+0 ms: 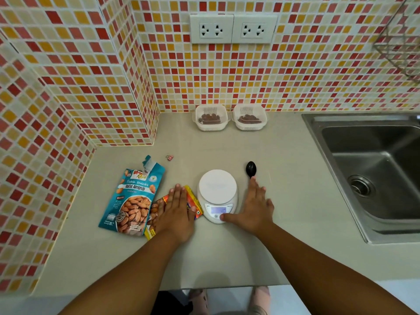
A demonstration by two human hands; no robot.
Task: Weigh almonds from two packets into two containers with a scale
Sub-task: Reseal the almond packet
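White round-topped digital scale (217, 194) sits near-centre on the grey counter (284, 201), platform bare, lit display blurry, digits not readable. Right hand (254, 206) lies flat just right of it, fingers straight, thumb tip on a button at the scale's near edge; grip released, holding nothing. Left hand (177, 212) is flat and spread on the orange-yellow packet (192, 202), which lies just left of the scale; grip released, pressing only. Hand hides most of that packet, label not legible. Teal roasted almonds packet (133, 198) lies further left, glossy foil, torn open at the far corner, partly overlapped by the orange one. Two white plastic containers (229, 120) stand side by side at the far wall, rounded-square, slotted walls, each with a shallow layer of almonds. Black plastic spoon (251, 169) lies right of the scale, handle end under the right fingertips. Small pink binder clip (169, 157) far of the packets. Stainless sink (372, 173) on the right, cut off by the frame edge.
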